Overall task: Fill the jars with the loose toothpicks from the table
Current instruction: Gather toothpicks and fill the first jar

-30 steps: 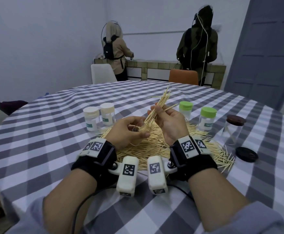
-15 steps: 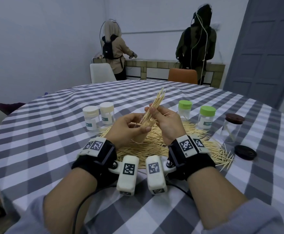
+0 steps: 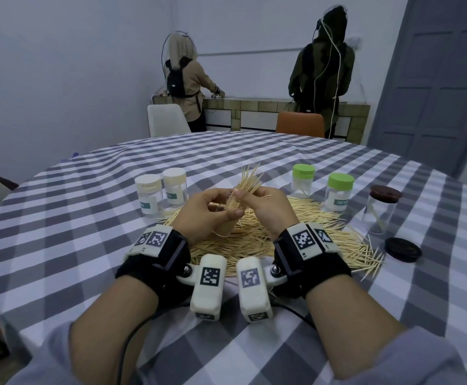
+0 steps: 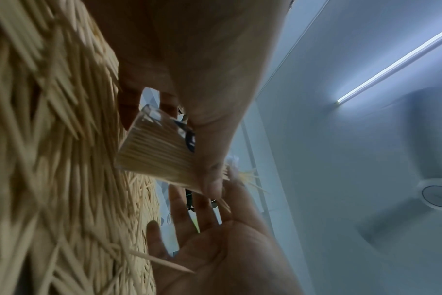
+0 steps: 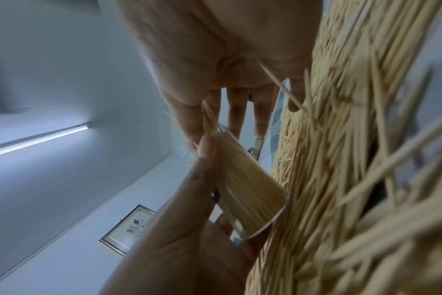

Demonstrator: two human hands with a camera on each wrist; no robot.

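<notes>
The fingers of the left hand curl round a clear jar, holding it tilted above the pile of loose toothpicks on the worktop; the right hand pinches a bundle whose lower ends sit at the jar's mouth while the upper ends fan out above. The jar already looks packed nearly full, so the likely trouble, as I judge it, is the splayed bundle jamming at the rim, with outer sticks sliding off and dropping back onto the pile; one stray toothpick already lies across the right palm. A tilted jar could also shed what it holds if the grip loosens. Left of the pile stand two white-capped jars, contents unclear. Right of it stand two green-capped jars and a brown-lidded jar, each holding only a few sticks, with a loose dark lid lying near.
</notes>
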